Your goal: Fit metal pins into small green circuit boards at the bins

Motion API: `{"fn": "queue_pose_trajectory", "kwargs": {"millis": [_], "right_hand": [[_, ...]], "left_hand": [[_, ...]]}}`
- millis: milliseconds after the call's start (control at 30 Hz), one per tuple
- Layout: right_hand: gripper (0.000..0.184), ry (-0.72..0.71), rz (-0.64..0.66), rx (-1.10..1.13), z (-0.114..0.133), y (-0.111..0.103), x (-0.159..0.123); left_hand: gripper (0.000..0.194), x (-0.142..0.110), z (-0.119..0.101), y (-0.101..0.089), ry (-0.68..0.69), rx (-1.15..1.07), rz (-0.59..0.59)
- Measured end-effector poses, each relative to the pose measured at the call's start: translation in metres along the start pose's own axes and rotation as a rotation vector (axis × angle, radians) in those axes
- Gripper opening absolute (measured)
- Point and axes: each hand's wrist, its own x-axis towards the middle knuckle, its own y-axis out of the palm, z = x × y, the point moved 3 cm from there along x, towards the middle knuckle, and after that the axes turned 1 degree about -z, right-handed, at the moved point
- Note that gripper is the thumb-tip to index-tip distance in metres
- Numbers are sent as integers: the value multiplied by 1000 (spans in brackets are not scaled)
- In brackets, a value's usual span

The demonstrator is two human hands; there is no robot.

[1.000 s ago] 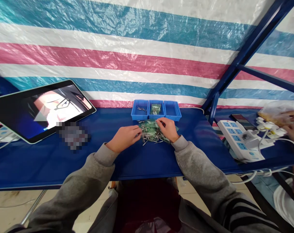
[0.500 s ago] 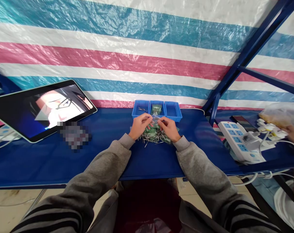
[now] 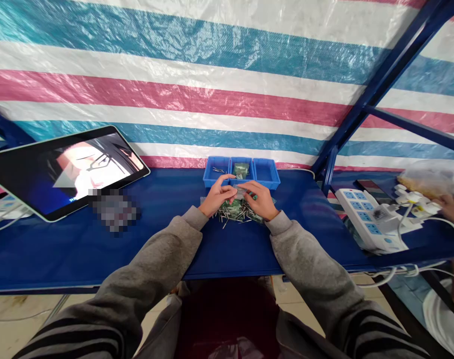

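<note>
A small clear plastic bag (image 3: 239,191) is pinched between my two hands above the table. My left hand (image 3: 216,197) grips its left side, thumb and fingertips together. On the bag's other side, my right hand (image 3: 260,200) is closed at the fingertips, with its fingers partly covering the bag. Beneath both hands lies a pile of thin metal pins or screws (image 3: 229,215), mixed with greenish plastic packets. Just behind stand blue bins: the left bin (image 3: 208,180) has a few metal pieces, and the middle one holds green packets (image 3: 242,169). The right bin (image 3: 266,172) stands beside them.
A tablet (image 3: 100,172) playing a video leans on the left of the blue table (image 3: 167,199), near a blurred-out item (image 3: 116,209). At right are a white power strip (image 3: 369,219) with plugs, a blue metal frame (image 3: 361,107) and another person's hand (image 3: 453,207).
My right fingers have moved over the bag, bending it down and covering more of it. My left index finger has straightened. The view has tilted slightly.
</note>
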Motion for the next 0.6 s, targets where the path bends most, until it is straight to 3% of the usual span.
{"fn": "queue_pose_trajectory", "kwargs": {"millis": [100, 233, 333, 467, 600], "right_hand": [[21, -41, -45, -39, -1, -1, 1], [34, -25, -64, -105, -4, -1, 2], [38, -7, -36, -113, -5, 0, 2], [28, 21, -38, -76, -5, 0, 2], [16, 68, -64, 10, -4, 0, 2]], "left_hand": [[38, -1, -2, 2, 22, 95, 2], [49, 0, -5, 1, 109, 250, -11], [45, 1, -2, -2, 84, 241, -5], [37, 2, 1, -4, 51, 169, -66], [31, 0, -1, -1, 56, 231, -59]]}}
